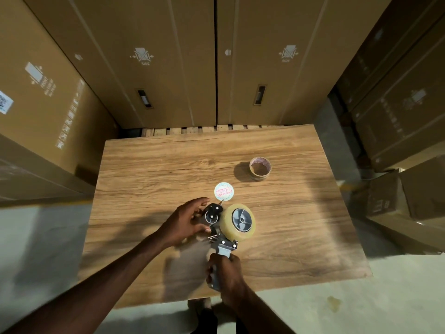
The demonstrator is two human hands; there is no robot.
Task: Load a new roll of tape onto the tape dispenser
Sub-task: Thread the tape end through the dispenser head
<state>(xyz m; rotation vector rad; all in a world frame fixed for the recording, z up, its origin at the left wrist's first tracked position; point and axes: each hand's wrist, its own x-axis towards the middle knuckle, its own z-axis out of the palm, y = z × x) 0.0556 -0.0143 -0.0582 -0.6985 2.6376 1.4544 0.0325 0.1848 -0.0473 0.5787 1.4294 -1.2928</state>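
Observation:
A grey and black tape dispenser (218, 239) is held above the wooden table (144, 177). A full roll of clear tape (237, 222) sits on its hub. My right hand (225, 276) is closed around the dispenser's handle. My left hand (186, 222) is at the dispenser's front end, fingers around the small black roller and the flap there. An empty cardboard tape core (260, 168) stands on the table farther back to the right. A round white label with red print (224, 191) lies flat just beyond the dispenser.
Tall cardboard boxes (168, 63) stand behind the table and on both sides. Smaller boxes (409, 189) are stacked at the right. A wooden pallet edge (204, 130) shows at the table's far side. Grey concrete floor (361, 297) surrounds the near edge.

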